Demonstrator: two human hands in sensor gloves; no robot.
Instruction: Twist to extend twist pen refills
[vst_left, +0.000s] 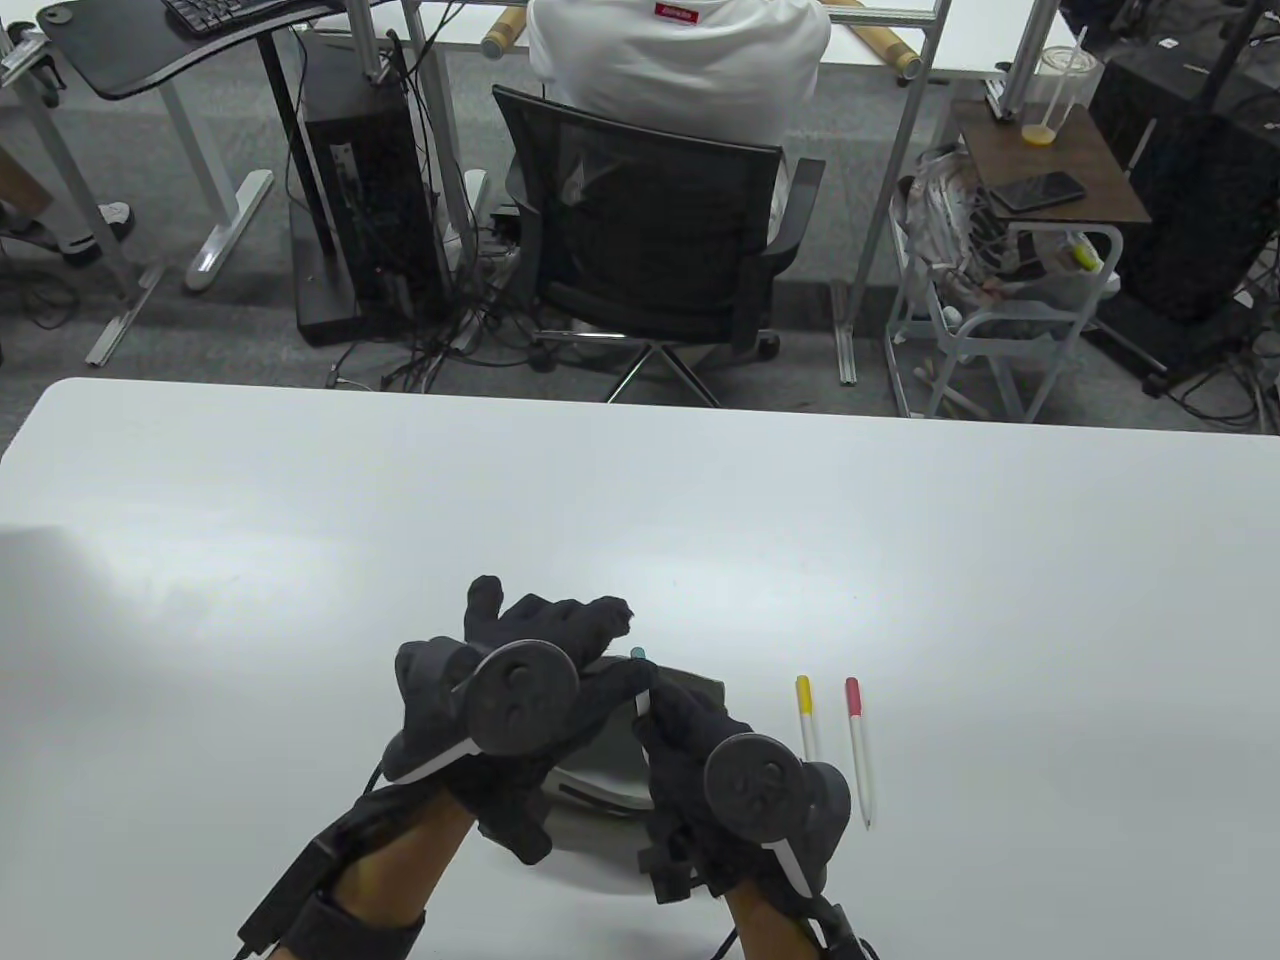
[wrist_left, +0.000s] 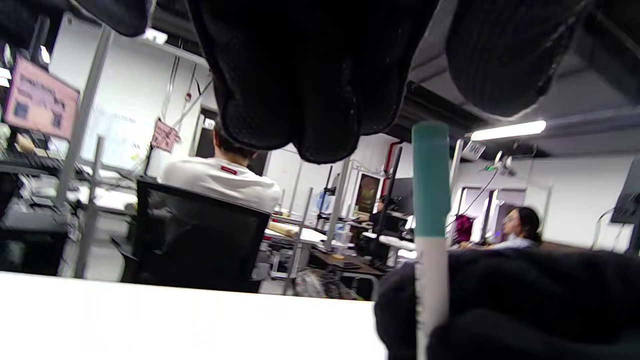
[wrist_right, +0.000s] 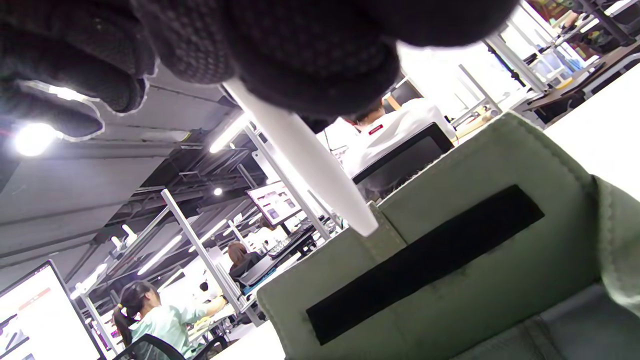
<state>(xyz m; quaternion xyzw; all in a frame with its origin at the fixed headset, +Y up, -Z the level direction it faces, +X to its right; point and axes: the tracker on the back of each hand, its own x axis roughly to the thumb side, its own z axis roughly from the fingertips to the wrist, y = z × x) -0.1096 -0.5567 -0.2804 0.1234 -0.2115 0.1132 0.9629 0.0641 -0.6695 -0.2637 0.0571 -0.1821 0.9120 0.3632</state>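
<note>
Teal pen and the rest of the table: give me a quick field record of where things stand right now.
teal pen: held off the table, teal end up
right hand: grips the white barrel
left hand: fingers over the teal end; contact not clear
pen tip: blunt white end, no refill showing
yellow pen: lies on table, right of hands
red pen: lies beside yellow pen, apart
green pouch: under the hands, open

Your gloves: both hands black, left hand (vst_left: 545, 640), right hand (vst_left: 690, 740). The pen (wrist_left: 430, 210) you hold is white with a teal cap. On the white table (vst_left: 300, 520) lie two more white pens: yellow-capped pen (vst_left: 805, 715), red-capped pen (vst_left: 858, 745). Pouch (wrist_right: 450, 260) sage green (black strip across its flap).
</note>
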